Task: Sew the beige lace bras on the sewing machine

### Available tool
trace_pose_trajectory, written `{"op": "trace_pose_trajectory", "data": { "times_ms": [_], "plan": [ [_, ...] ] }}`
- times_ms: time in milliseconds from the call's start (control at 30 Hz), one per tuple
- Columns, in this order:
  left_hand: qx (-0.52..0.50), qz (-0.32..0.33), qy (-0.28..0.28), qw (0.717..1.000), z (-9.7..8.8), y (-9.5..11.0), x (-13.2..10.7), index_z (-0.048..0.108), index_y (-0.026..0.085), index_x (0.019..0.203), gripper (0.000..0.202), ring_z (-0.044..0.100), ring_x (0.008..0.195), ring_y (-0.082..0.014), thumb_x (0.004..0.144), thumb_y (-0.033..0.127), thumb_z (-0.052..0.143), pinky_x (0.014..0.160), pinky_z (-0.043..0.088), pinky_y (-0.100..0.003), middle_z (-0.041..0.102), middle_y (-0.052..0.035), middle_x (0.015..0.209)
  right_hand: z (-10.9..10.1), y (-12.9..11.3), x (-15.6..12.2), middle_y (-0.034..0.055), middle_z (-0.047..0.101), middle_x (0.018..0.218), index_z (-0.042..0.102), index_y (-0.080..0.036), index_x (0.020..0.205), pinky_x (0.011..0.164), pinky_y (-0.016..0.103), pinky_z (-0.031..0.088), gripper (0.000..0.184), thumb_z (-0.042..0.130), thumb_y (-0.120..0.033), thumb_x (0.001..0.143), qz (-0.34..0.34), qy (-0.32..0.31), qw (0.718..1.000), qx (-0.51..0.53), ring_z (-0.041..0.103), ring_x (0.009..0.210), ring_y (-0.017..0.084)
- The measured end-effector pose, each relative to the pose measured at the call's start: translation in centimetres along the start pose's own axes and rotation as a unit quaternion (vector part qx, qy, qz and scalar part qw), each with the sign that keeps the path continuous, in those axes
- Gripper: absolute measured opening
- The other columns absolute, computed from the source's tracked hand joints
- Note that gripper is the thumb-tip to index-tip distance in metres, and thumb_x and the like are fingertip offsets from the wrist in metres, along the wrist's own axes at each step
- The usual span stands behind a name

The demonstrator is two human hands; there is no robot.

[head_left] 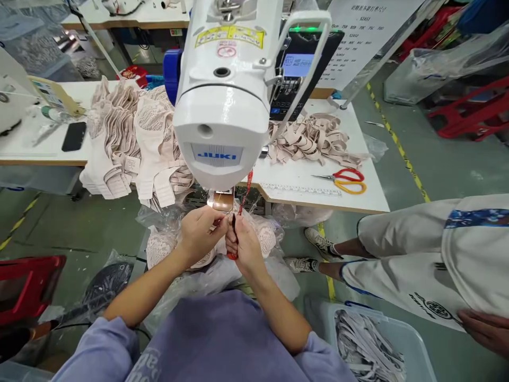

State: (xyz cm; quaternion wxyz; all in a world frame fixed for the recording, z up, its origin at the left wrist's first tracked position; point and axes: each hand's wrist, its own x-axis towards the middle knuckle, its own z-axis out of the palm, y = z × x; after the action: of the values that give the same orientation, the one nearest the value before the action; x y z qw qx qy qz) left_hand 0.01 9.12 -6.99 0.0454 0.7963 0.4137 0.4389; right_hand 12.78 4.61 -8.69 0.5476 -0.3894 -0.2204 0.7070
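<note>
Both of my hands meet just below the needle area of a white sewing machine (pixel 222 122). My right hand (pixel 248 244) is closed around small thread snips (pixel 234 223); a dark pointed blade and a bit of red show at the fingers. A red cord (pixel 246 193) runs from the machine down to this hand. The thumb and fingers of my left hand (pixel 201 233) are pinched together right beside the snips; what they hold is too small to make out. Beneath the hands lie beige lace bra pieces (pixel 159 246) on clear plastic.
Stacked beige bras (pixel 113 138) lie left of the machine, near a black phone (pixel 74 137). To the right are beige strap pieces (pixel 314 138), a ruler (pixel 302 189) and red-and-yellow scissors (pixel 344 180). A person (pixel 413 254) stands at right, by a bin (pixel 417 345) of grey strips.
</note>
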Motion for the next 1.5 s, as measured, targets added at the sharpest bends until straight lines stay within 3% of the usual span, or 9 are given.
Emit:
{"op": "trace_pose_trajectory", "data": {
  "times_ms": [67, 133, 200, 267, 367, 433, 533, 1000, 1500],
  "plan": [
    [0.042, 0.006, 0.029, 0.999, 0.7, -0.6, 0.1, 0.058, 0.021, 0.073, 0.017, 0.051, 0.058, -0.0114, 0.086, 0.015, 0.065, 0.059, 0.038, -0.026, 0.057, 0.0042, 0.06, -2.6, -0.2, 0.5, -0.0073, 0.047, 0.066, 0.051, -0.025, 0.096, 0.039, 0.019, 0.026, 0.042, 0.055, -0.067, 0.091, -0.032, 0.03, 0.995, -0.084, 0.027, 0.043, 0.007],
    [0.082, -0.011, 0.057, 0.995, 1.4, -1.2, 0.4, 0.059, 0.021, 0.071, 0.017, 0.051, 0.059, -0.0123, 0.086, 0.015, 0.065, 0.06, 0.038, -0.027, 0.057, 0.0034, 0.06, -6.6, -0.5, 1.0, -0.0015, 0.058, 0.079, 0.054, -0.026, 0.107, 0.046, 0.024, 0.038, 0.041, 0.052, -0.064, 0.093, -0.07, 0.092, 0.962, -0.247, 0.042, 0.051, 0.011],
    [0.103, -0.04, 0.073, 0.991, 2.0, -1.6, 0.8, 0.061, 0.021, 0.071, 0.016, 0.052, 0.06, -0.0126, 0.086, 0.016, 0.063, 0.061, 0.038, -0.027, 0.059, 0.0025, 0.061, -11.6, -0.9, 1.6, 0.0093, 0.064, 0.099, 0.056, -0.021, 0.116, 0.068, 0.034, 0.052, 0.042, 0.051, -0.057, 0.093, -0.109, 0.183, 0.863, -0.457, 0.059, 0.076, 0.02],
    [0.117, -0.057, 0.08, 0.988, 2.4, -1.7, 1.2, 0.062, 0.021, 0.071, 0.017, 0.053, 0.061, -0.0129, 0.087, 0.017, 0.062, 0.062, 0.039, -0.027, 0.06, 0.0018, 0.063, -16.7, -0.8, 1.8, 0.0211, 0.059, 0.125, 0.057, -0.016, 0.124, 0.094, 0.048, 0.05, 0.05, 0.051, -0.052, 0.091, -0.099, 0.205, 0.759, -0.61, 0.059, 0.112, 0.033],
    [0.146, -0.061, 0.087, 0.984, 2.8, -1.8, 1.7, 0.062, 0.022, 0.07, 0.018, 0.052, 0.06, -0.0134, 0.088, 0.019, 0.062, 0.061, 0.038, -0.027, 0.059, 0.0017, 0.061, -22.6, 0.3, 1.6, 0.0275, 0.045, 0.146, 0.057, -0.01, 0.13, 0.11, 0.056, 0.038, 0.055, 0.048, -0.047, 0.09, -0.022, 0.184, 0.689, -0.701, 0.042, 0.139, 0.041],
    [0.16, -0.066, 0.092, 0.981, 3.0, -1.7, 1.7, 0.061, 0.022, 0.069, 0.02, 0.051, 0.059, -0.0134, 0.089, 0.021, 0.064, 0.059, 0.036, -0.028, 0.056, 0.0021, 0.059, -24.7, 1.4, 1.1, 0.0274, 0.042, 0.148, 0.058, -0.01, 0.131, 0.111, 0.055, 0.038, 0.057, 0.046, -0.048, 0.091, 0.014, 0.17, 0.684, -0.709, 0.039, 0.142, 0.041],
    [0.167, -0.078, 0.095, 0.978, 3.1, -1.6, 1.7, 0.059, 0.021, 0.068, 0.022, 0.05, 0.057, -0.0129, 0.089, 0.022, 0.064, 0.057, 0.035, -0.027, 0.054, 0.0027, 0.057, -25.7, 2.8, 0.8, 0.0266, 0.04, 0.151, 0.056, -0.012, 0.135, 0.109, 0.053, 0.043, 0.062, 0.042, -0.055, 0.093, 0.038, 0.144, 0.698, -0.701, 0.038, 0.144, 0.04],
    [0.171, -0.134, 0.105, 0.97, 3.5, -1.1, 1.6, 0.054, 0.022, 0.066, 0.026, 0.05, 0.056, -0.0125, 0.089, 0.025, 0.065, 0.056, 0.036, -0.027, 0.054, 0.0034, 0.057, -26.4, 4.2, 1.4, 0.0232, 0.045, 0.148, 0.059, -0.014, 0.132, 0.11, 0.05, 0.043, 0.062, 0.046, -0.058, 0.09, 0.011, 0.098, 0.748, -0.657, 0.041, 0.142, 0.035],
    [0.178, -0.13, 0.097, 0.971, 3.4, -1.3, 1.6, 0.049, 0.022, 0.064, 0.03, 0.049, 0.056, -0.0122, 0.089, 0.025, 0.065, 0.055, 0.034, -0.028, 0.053, 0.0037, 0.057, -25.1, 3.6, 1.7, 0.0214, 0.045, 0.151, 0.058, -0.016, 0.133, 0.112, 0.05, 0.041, 0.061, 0.046, -0.058, 0.091, 0.01, 0.084, 0.758, -0.646, 0.04, 0.143, 0.034]
  ]
}}
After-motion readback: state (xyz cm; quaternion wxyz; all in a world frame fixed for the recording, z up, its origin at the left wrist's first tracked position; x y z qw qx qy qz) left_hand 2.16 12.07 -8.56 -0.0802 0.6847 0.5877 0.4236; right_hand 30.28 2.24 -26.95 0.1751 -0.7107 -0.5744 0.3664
